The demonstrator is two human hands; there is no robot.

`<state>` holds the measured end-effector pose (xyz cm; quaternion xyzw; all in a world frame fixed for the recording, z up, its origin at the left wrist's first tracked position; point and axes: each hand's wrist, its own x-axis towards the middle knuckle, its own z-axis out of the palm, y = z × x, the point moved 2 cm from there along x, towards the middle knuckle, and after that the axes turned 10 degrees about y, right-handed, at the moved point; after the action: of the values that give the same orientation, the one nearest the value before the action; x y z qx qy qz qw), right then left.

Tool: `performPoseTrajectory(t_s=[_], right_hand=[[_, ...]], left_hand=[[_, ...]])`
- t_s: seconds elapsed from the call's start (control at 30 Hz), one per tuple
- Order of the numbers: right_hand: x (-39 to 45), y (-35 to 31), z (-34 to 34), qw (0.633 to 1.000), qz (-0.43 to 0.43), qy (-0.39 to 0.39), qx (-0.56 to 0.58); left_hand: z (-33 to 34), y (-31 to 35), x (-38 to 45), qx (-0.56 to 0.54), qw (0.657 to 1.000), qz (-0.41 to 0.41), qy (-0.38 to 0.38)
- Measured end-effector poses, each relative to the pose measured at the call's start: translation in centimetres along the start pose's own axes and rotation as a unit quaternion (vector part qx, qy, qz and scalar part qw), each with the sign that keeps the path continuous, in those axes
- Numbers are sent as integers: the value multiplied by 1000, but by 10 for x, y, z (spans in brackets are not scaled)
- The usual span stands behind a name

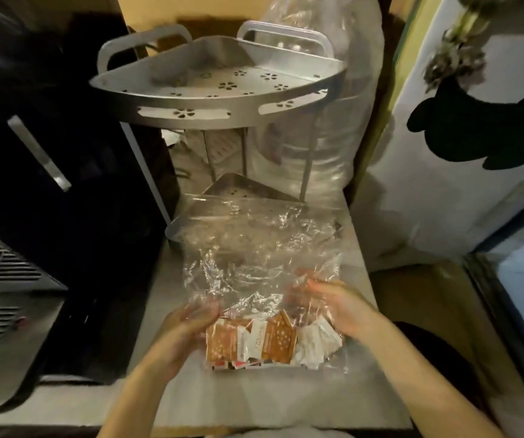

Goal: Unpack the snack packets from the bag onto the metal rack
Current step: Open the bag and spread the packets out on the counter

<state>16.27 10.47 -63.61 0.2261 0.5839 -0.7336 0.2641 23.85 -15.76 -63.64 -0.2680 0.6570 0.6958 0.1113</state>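
Note:
A clear crumpled plastic bag (254, 248) lies on the grey counter, its far end draped over the lower shelf of the metal rack (219, 99). Several orange-and-white snack packets (267, 339) sit bunched in the bag's near end. My left hand (188, 324) grips the bag's left side beside the packets. On the bag's right side, my right hand (336, 305) pinches the plastic just above the white packets. The rack's upper shelf, perforated with flower shapes, holds nothing. Its lower shelf (238, 184) is partly hidden under the bag.
A large clear water bottle (317, 137) stands behind the rack on the right. Dark appliances (49, 184) fill the left side, and a grey vented unit (1, 295) sits at the lower left. At the right is a white door (444, 153) with a dark cloth hanging on it.

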Motion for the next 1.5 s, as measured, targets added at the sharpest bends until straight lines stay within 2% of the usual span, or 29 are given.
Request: performPoseTrajectory(t_s=[0.13,0.27,0.4,0.57,0.67,0.73,0.77,0.83,0.93,1.0,1.13,1.27,1.37,1.5], right_hand=[[9,6,-4,1000,-25,5,13],[15,7,-7,991,-84,76,-66],[21,8,-12,984,-108,106,-95],[25,7,-17,972,-133,142,-134],[21,-4,-19,951,-186,153,-195],[15,-17,-20,927,-237,159,-241],[12,-25,-18,903,-272,172,-285],[8,-44,-11,830,-347,192,-393],[9,-69,11,750,-408,155,-498],[16,-80,28,721,-419,110,-540],[38,-100,63,738,-390,9,-550],[64,-113,89,750,-295,-87,-586],[78,-119,97,739,-237,-104,-622],[86,-131,102,729,-249,-102,-630]], left_hand=[[-6,-2,6,24,999,18,28],[-2,-7,9,53,996,34,56],[1,-11,10,59,991,47,110],[0,-10,9,129,987,40,88],[-1,1,9,154,986,22,62],[0,12,10,177,977,19,117],[1,19,11,180,971,32,157],[8,36,7,211,942,113,236],[29,58,-3,343,833,280,332],[50,62,-9,392,795,340,315],[92,45,-9,465,786,350,209],[112,23,4,504,773,339,185],[116,12,13,508,774,333,178],[117,2,19,519,765,336,180]])
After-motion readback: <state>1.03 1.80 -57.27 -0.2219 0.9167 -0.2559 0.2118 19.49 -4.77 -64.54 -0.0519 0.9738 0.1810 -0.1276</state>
